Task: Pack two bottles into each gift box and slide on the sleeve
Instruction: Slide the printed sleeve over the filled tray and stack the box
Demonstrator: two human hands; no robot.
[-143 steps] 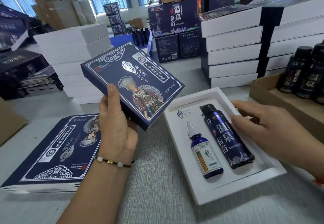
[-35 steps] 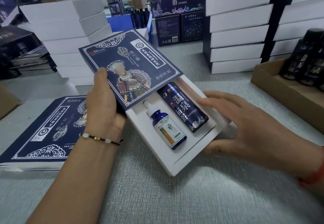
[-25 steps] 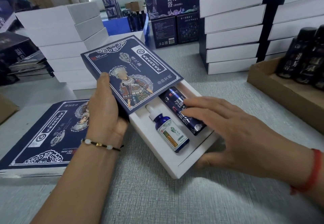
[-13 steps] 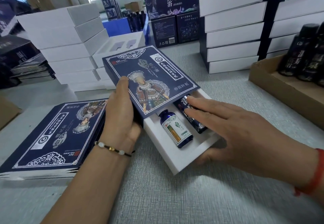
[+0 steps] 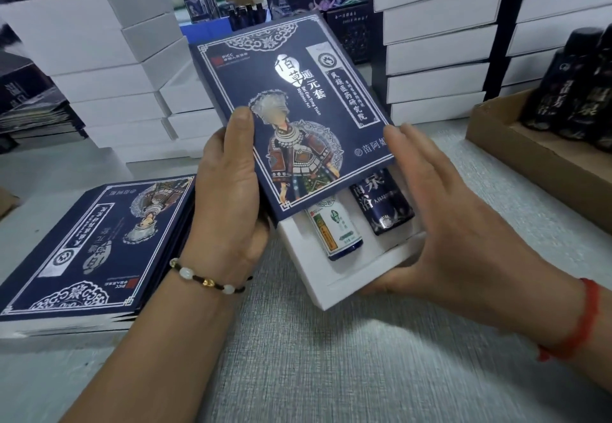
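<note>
gripping sleeve in curled left fingers, straight right fingers flat against gift box side

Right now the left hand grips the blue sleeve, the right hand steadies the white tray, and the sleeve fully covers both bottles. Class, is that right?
Not quite. The left hand grips the blue sleeve and the right hand steadies the white tray, but the head view shows the sleeve only partly on: the lower ends of the small bottle and dark bottle show.
</note>
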